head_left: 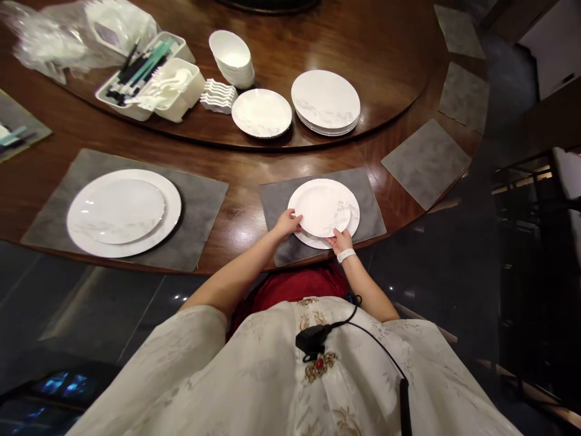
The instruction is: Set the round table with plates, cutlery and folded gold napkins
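Observation:
A smaller white plate (321,209) with grey marbling lies over a larger white plate (355,213) on a grey placemat (370,203) in front of me. My left hand (288,223) grips the smaller plate's left rim, thumb on top. At its lower right edge, my right hand (340,240) holds the same plate between thumb and fingers; some fingers are hidden underneath. Whether the small plate rests fully on the large one I cannot tell. To the left, another small plate (122,212) sits on a large plate (170,227) on its own placemat (204,200).
The turntable (376,54) carries stacked large plates (325,100), small plates (262,113), bowls (231,54), white rests (218,95), a bin of white spoons (175,91), a bin of dark and teal utensils (145,69) and plastic bags (59,36). More placemats (426,163) line the right edge.

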A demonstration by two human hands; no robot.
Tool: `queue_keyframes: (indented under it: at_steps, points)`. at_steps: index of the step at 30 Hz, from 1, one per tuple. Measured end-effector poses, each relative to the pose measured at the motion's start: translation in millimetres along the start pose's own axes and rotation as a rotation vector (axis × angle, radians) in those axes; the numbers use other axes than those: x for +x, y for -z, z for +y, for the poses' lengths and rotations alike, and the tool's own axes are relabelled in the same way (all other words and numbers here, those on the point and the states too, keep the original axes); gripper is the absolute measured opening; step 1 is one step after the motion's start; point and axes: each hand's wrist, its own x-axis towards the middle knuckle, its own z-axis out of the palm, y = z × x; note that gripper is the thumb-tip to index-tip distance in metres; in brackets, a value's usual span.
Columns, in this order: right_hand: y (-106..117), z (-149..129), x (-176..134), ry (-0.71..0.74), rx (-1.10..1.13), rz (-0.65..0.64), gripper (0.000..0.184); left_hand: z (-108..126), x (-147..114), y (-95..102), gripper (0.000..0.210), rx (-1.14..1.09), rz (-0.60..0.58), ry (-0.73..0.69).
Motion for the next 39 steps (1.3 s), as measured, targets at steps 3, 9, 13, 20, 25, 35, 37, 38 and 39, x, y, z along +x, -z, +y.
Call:
queue_keyframes:
  at_steps: [3,9,13,20,25,35,37,38,39]
  points:
    - [-3,7,-4,0.006,0.006,-0.004,0.025,-2,9,-7.6,0.036,0.069,0.056,-0.017]
    - [1,8,-12,-0.067,-0.263,-0.032,0.015,0,24,3.4,0.04,0.448,0.124,-0.11]
    - [7,2,-14,-0.131,-0.433,-0.043,0.005,2,29,9.3,0.04,0.66,0.163,-0.205]
    - [14,-24,-8,-0.23,-0.802,-0.083,0.019,5,25,5.4,0.039,0.652,0.169,-0.217]
    - [-18,-46,0,-0.079,-1.02,-0.127,0.022,7,31,29.5,0.037,0.552,0.176,-0.295]
    - [-122,-5,-24,0.319,-0.964,-0.28,0.042,106,140,246.3,0.036,0.495,0.259,-0.505]
    - [-138,12,-34,0.293,-0.9,-0.271,0.051,141,178,282.0,0.04,0.58,0.311,-0.564]
    - [-145,21,-38,0.276,-0.878,-0.258,0.054,156,196,294.4,0.043,0.627,0.345,-0.588]
    - [-153,28,-43,0.264,-0.862,-0.242,0.056,169,214,303.2,0.046,0.678,0.374,-0.609]
